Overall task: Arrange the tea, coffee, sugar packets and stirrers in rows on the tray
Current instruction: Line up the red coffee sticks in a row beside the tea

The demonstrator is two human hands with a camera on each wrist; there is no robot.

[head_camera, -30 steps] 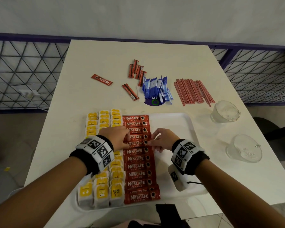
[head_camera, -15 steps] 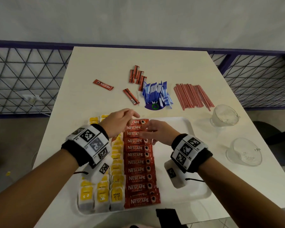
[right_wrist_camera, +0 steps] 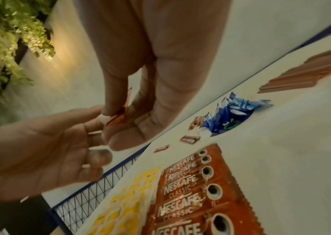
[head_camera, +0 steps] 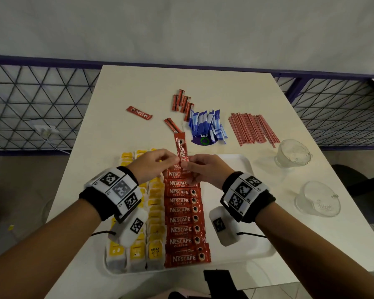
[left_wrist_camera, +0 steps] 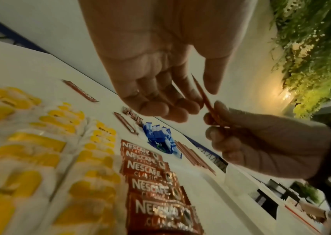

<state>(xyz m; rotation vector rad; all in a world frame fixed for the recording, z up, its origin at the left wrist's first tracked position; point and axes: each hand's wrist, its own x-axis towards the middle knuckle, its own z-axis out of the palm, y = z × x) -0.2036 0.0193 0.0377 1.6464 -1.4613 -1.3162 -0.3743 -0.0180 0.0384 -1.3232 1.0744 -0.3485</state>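
A white tray (head_camera: 258,244) holds yellow tea bags (head_camera: 153,251) in rows on its left and a column of red coffee sachets (head_camera: 181,230) beside them. Above the tray's far end, one red coffee sachet (head_camera: 181,147) stands upright. My right hand (head_camera: 187,166) pinches its lower end between thumb and fingers, as the right wrist view shows (right_wrist_camera: 116,117). My left hand (head_camera: 168,159) hangs beside it with loosely curled fingers. The sachet's edge (left_wrist_camera: 202,95) passes between that thumb and forefinger with a gap. Blue sugar packets (head_camera: 205,126) and red stirrers (head_camera: 251,128) lie on the table beyond.
Loose coffee sachets lie past the tray: one alone (head_camera: 138,112), one slanted (head_camera: 171,125), a small bunch (head_camera: 183,103). Two glass cups (head_camera: 293,153) (head_camera: 317,199) stand right of the tray. The tray's right half is bare white. A wire fence borders the table.
Both hands moved from the middle of the coffee column to its far end. A sachet from that end now stands lifted upright between them.
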